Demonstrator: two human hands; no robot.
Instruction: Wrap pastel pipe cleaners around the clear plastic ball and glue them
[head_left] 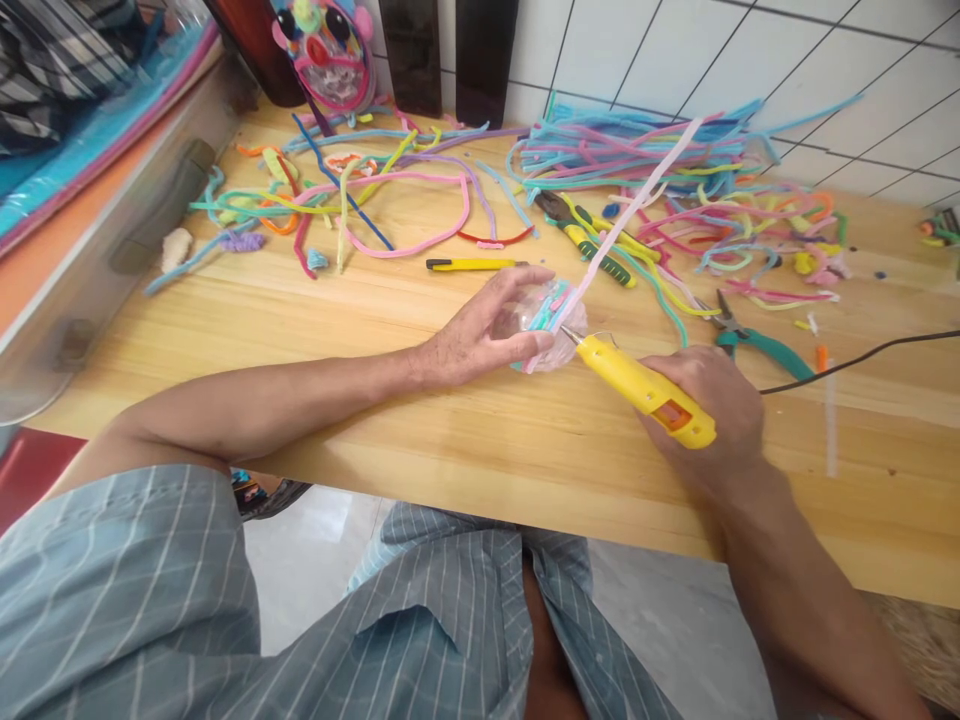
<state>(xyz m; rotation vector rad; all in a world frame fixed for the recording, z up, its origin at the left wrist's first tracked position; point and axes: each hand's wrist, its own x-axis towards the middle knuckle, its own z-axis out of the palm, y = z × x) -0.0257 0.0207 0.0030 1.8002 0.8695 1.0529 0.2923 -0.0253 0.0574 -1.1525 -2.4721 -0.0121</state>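
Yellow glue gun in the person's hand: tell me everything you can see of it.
The glue gun has a bright yellow, plastic-looking body with an orange-red opening near its rear and a pointed, metallic-looking nozzle. It slants above the table, nozzle toward the left hand, gripped in the right hand, which hides its handle. The tip meets or nearly meets the clear plastic piece; contact is unclear. Whether the black cord joins it is hidden.
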